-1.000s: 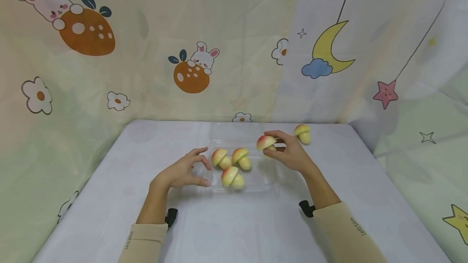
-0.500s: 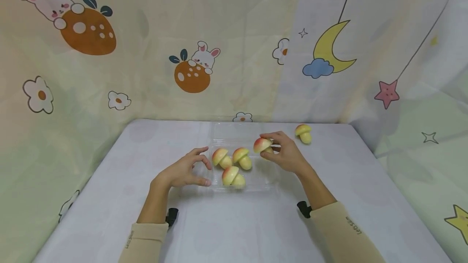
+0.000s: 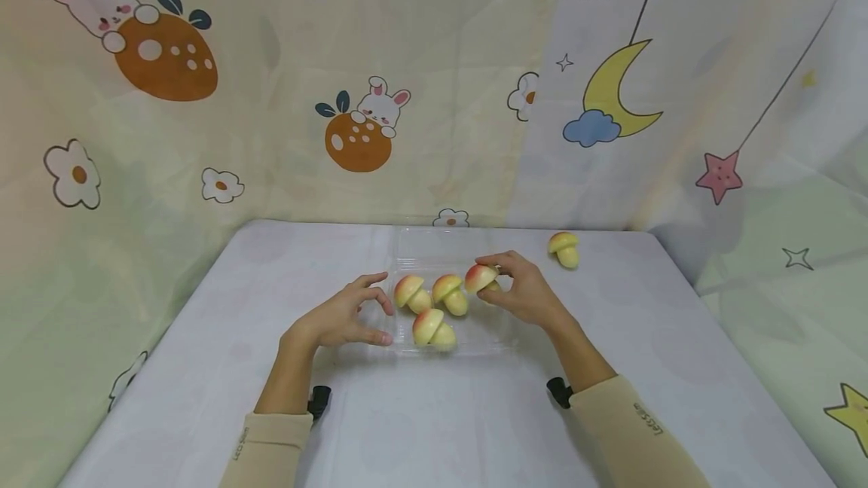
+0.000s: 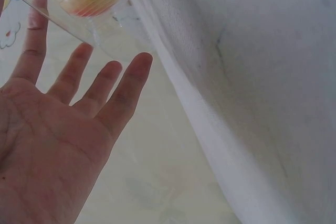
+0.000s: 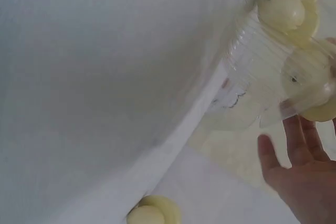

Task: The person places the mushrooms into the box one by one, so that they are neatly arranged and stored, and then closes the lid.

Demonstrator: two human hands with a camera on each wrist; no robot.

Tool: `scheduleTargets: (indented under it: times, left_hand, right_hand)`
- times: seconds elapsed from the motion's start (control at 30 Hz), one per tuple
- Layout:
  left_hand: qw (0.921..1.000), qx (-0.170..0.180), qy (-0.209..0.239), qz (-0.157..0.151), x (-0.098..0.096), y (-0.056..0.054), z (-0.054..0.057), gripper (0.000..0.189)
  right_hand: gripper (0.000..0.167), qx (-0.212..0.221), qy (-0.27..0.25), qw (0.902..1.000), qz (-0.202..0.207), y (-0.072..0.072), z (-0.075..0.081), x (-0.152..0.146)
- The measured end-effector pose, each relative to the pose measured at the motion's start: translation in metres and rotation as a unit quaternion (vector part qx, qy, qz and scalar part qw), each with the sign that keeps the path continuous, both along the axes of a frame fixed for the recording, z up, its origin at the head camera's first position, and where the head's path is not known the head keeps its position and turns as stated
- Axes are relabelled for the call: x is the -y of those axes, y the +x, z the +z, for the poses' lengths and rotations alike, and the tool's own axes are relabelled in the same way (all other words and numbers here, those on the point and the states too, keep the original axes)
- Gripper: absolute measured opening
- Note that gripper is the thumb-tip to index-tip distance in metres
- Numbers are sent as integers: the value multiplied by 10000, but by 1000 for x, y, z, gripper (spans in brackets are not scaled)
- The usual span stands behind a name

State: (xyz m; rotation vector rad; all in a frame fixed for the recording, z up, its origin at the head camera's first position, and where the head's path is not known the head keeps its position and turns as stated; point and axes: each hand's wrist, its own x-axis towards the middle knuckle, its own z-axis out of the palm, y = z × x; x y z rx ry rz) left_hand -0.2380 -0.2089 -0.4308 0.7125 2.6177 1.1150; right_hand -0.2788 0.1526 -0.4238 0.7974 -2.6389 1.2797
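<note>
In the head view, a clear plastic box (image 3: 483, 328) holds three toy mushrooms with red-and-yellow caps: one at the back left (image 3: 408, 291), a second mushroom beside it (image 3: 450, 294) and a third mushroom in front (image 3: 429, 326). My right hand (image 3: 530, 294) pinches another toy mushroom (image 3: 479, 277) over the box's back right part, cap pointing left. At the box's left wall, my left hand (image 3: 332, 319) has its fingers spread and loosely bent. In the left wrist view its fingertips lie at or close to the clear wall; firm contact cannot be made out.
One more toy mushroom (image 3: 564, 249) lies on the white-covered table (image 3: 434, 428) near its back right edge. The box's transparent lid (image 3: 441, 245) lies folded back behind it. A printed cloth (image 3: 271, 96) hangs behind the table and along both sides.
My right hand has carried its mushroom left and slightly down, closer to the mushrooms in the box. My left hand stays by the left wall.
</note>
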Motion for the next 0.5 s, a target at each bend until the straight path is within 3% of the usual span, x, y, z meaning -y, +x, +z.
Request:
scheduleTargets:
  times: [0.5]
  left_hand:
    - [9998,-121,-120,33,1,0,-1,45]
  right_hand:
    - [53,157,413,9990,-22,-2,-8,8]
